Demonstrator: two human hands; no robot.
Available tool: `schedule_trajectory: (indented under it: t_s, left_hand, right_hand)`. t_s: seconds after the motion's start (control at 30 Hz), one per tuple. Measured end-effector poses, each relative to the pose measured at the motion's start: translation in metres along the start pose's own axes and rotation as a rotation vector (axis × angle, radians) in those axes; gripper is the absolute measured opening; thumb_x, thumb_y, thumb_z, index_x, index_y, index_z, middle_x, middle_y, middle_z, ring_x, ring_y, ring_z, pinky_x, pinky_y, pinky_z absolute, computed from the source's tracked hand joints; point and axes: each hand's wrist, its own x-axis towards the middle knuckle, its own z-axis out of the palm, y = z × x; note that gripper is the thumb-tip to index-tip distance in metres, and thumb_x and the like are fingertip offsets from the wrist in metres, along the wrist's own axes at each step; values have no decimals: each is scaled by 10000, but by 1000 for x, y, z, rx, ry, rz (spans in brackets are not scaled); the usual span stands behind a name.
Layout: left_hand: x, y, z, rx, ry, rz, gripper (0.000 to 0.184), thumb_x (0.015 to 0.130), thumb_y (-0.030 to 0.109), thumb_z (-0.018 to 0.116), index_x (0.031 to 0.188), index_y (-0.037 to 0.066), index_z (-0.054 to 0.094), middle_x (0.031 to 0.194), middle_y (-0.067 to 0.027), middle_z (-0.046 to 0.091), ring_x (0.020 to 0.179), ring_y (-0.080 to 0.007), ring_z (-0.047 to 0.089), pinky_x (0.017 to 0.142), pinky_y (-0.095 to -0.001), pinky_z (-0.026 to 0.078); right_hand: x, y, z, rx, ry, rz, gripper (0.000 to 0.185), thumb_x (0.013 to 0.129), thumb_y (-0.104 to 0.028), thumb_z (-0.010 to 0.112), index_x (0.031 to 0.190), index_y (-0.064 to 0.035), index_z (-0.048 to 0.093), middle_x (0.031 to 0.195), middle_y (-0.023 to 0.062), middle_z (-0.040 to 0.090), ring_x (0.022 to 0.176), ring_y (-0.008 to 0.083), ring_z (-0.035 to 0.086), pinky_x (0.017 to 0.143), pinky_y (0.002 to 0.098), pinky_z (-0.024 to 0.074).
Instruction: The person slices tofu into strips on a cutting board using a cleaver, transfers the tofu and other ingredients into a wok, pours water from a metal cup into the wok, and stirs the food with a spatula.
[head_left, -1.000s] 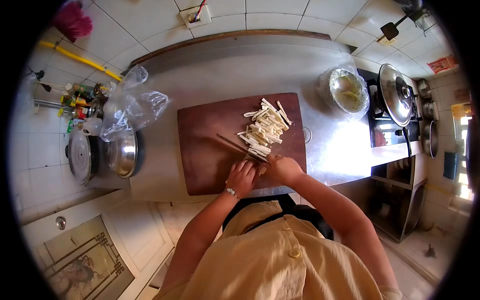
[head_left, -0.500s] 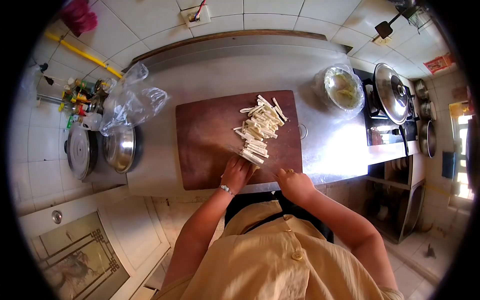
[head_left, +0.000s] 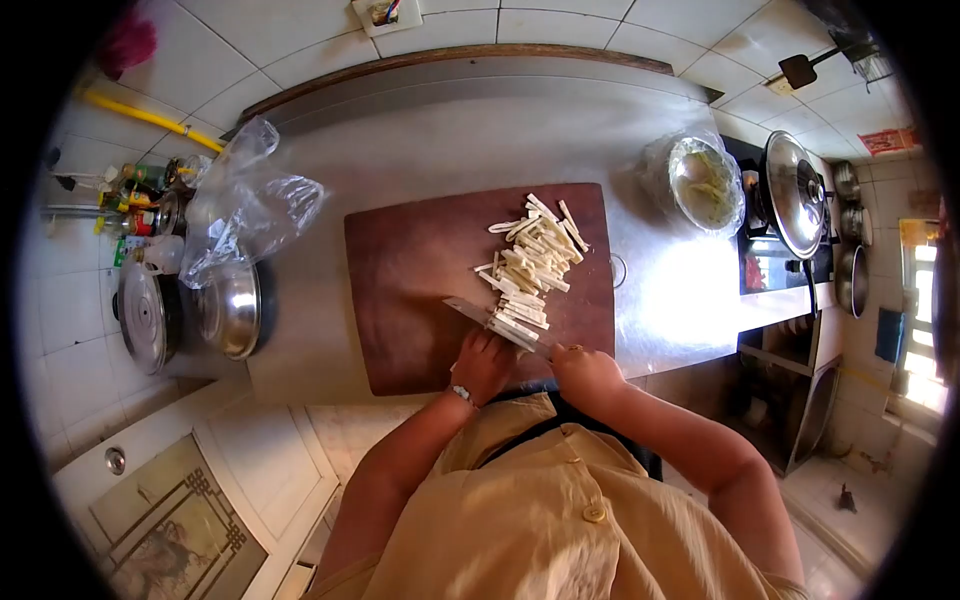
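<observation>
The right hand (head_left: 588, 377) grasps one knife (head_left: 472, 311). The left hand (head_left: 484, 365) bends its fingers beside the blade; whether it grips anything cannot be told. Pale strips (head_left: 541, 250), too overlapped to count, lie beyond the blade on one brown board (head_left: 400, 265). To the right, one bowl (head_left: 687, 207) wrapped in plastic holds something yellowish-green; farther on sits one lidded pan (head_left: 793, 190). Leftward are one clear bag (head_left: 255, 205), one metal basin (head_left: 232, 312), one lidded pot (head_left: 145, 325) and several bottles (head_left: 145, 178), their labels unreadable.
</observation>
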Motion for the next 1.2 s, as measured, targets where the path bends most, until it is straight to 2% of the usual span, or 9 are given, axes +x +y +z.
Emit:
schedule_trajectory:
  t_s: [0.23,0.33,0.4,0.47,0.67,0.9,1.0,1.1,1.2]
  left_hand:
    - [-5,0,4,13,-49,-22,209,790,192,596,957,70,628,975,-89,585,1002,-288,524,913,-454,412]
    - [-8,-1,10,-8,19,-29,170,785,184,625,907,66,625,958,-99,585,945,-298,527,820,-465,420]
    - [-8,1,4,-42,-21,-71,168,799,188,619,913,64,624,983,-93,585,957,-292,528,833,-456,419]
    - [-2,3,0,-48,30,-63,173,802,190,617,918,62,623,999,-95,583,974,-293,527,846,-451,418]
    - [-2,3,0,-32,67,-28,201,783,162,626,952,53,610,1055,-101,571,1025,-289,518,899,-436,410]
    - [2,5,-1,-27,53,-41,210,761,112,628,960,52,598,1053,-94,566,1032,-295,512,925,-433,405]
    - [6,8,-5,-46,49,-35,191,775,103,618,956,49,595,1045,-95,566,1026,-298,515,927,-424,406]
    - [11,11,-9,-68,44,-41,180,798,101,601,970,46,590,1053,-97,562,1032,-295,517,933,-413,405]
    - [13,16,-21,-18,-37,-35,210,816,118,594,1016,56,582,1106,-84,553,1068,-260,519,933,-398,401]
  right_hand:
    - [18,-2,9,-46,23,-71,166,846,-121,491,980,-24,491,801,162,664,713,330,667,592,424,534]
    - [35,-9,13,-51,81,-98,161,850,-133,498,973,-29,497,787,156,663,694,326,666,576,424,531]
    - [46,-11,16,-49,106,-113,159,851,-136,499,971,-31,500,783,152,663,690,322,665,571,422,529]
    - [53,-10,21,-14,225,-136,212,845,-227,557,894,-29,497,698,186,638,663,345,653,577,452,518]
    - [22,23,22,97,283,-78,312,909,-343,510,861,-37,545,750,187,644,685,386,630,627,497,496]
    - [-12,32,-2,25,255,-11,267,887,-301,533,936,-39,543,788,186,642,742,384,634,662,485,505]
    - [-35,51,-4,115,443,-43,248,869,-276,558,920,-34,539,785,187,638,720,384,634,642,478,505]
    - [-61,80,-2,193,545,81,246,852,-261,596,895,-27,535,798,187,641,722,379,634,632,454,509]
    - [-89,106,5,209,694,334,277,843,-263,634,930,-22,528,804,178,646,750,357,637,650,431,513]
